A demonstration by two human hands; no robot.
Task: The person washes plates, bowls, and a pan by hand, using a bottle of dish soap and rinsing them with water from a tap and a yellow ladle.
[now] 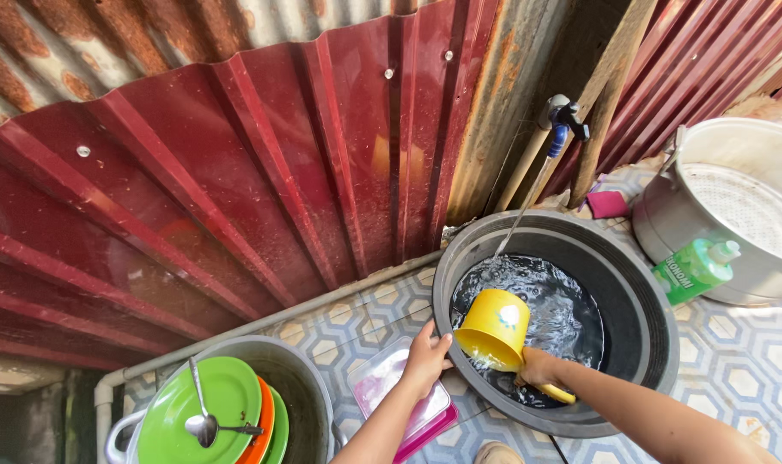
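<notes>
Floor (pixel 751 369) of patterned hexagon tiles, seen from the head camera looking down. Backed by a wall of dark red corrugated metal sheet (pixel 262 163), rusted along the top. At one o'clock, a tap (pixel 561 116) on a pale pipe, running a thin stream of water into a large black basin (pixel 644 318) at about four o'clock from centre. Basin partly filled with rippling water. At three o'clock, a big metal pot (pixel 734 206) with a green soap bottle (pixel 696 268) leaning against its side, and a pink sponge (pixel 608 204) just beside the wooden post. At seven o'clock, a second metal pot (pixel 301 387) holding upright green plates (pixel 197 408) and an orange one, a spoon (pixel 203 421) resting across them. Near six o'clock, a clear lidded container with a pink base (pixel 404 404) lying on the tiles.

Left hand (pixel 427 357) reaching up from six o'clock, fingers loosely curled, fingertips touching the basin's near rim beside the container. Right hand (pixel 538 368) reaching in from five o'clock, closed around the handle of a yellow dipper (pixel 494 326). Dipper tilted inside the basin at its near-left wall, mouth facing down toward the water.
</notes>
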